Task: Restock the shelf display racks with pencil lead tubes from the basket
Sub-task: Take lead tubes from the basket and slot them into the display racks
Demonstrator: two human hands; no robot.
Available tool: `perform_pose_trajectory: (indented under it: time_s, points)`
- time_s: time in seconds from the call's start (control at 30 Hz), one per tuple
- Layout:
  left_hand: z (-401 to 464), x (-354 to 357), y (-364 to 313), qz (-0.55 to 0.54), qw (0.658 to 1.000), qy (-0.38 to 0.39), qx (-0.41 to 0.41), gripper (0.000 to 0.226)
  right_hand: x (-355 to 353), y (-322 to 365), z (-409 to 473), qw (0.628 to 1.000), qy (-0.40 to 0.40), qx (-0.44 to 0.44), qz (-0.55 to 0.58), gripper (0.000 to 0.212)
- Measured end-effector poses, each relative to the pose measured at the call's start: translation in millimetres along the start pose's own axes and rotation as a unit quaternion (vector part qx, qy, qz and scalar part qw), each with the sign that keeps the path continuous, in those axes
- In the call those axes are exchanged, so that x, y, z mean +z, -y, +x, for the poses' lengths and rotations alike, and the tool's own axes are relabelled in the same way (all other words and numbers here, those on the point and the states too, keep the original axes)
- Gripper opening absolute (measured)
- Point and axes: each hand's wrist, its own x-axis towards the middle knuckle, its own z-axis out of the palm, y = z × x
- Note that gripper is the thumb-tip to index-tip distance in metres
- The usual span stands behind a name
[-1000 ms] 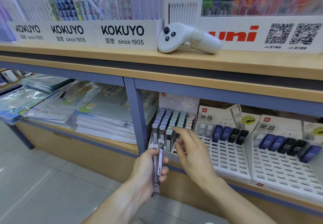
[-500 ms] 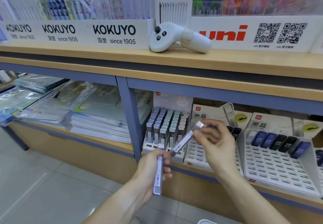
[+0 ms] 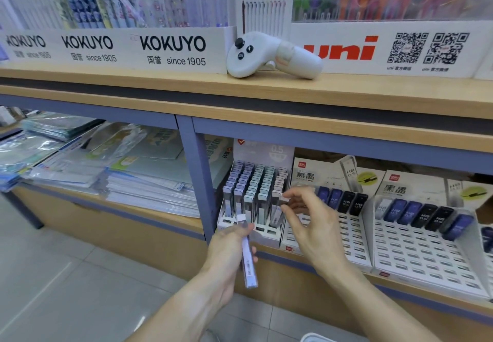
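My left hand [image 3: 230, 248] grips an upright pencil lead tube [image 3: 248, 259] with a pale cap, just in front of the small white display rack [image 3: 266, 235]. That rack on the lower shelf holds several rows of grey and lilac tubes [image 3: 253, 184]. My right hand [image 3: 306, 219] pinches another tube [image 3: 277, 208] by its top at the rack's front right corner, the tube standing nearly upright among the slots. The basket is hardly in view; only a white rim [image 3: 314, 337] shows at the bottom edge.
Two larger white slotted racks [image 3: 416, 251] with a few dark and blue HB tubes [image 3: 426, 215] stand to the right. A white controller [image 3: 272, 55] lies on the upper wooden shelf. Stacked plastic folders [image 3: 106, 171] fill the left bay, past a blue upright post [image 3: 197, 176].
My right hand carried its tube from a slant near the middle rack leftward and down to the small rack's front right corner, now upright. The left hand kept its tube and rose slightly.
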Motion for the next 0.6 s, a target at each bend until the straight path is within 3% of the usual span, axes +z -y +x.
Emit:
perform_pose_trajectory:
  time_s: [0.17, 0.6]
  points:
    - [1.6, -0.9, 1.8, 0.019, 1.000, 0.002, 0.002, 0.016, -0.7, 2.9, 0.9, 0.999, 0.020, -0.029, -0.010, 0.022]
    - [5.7, -2.3, 8.1, 0.048, 0.999, 0.015, 0.018, 0.032, 3.1, -2.2, 4.3, 0.998, 0.052, -0.002, -0.019, 0.029]
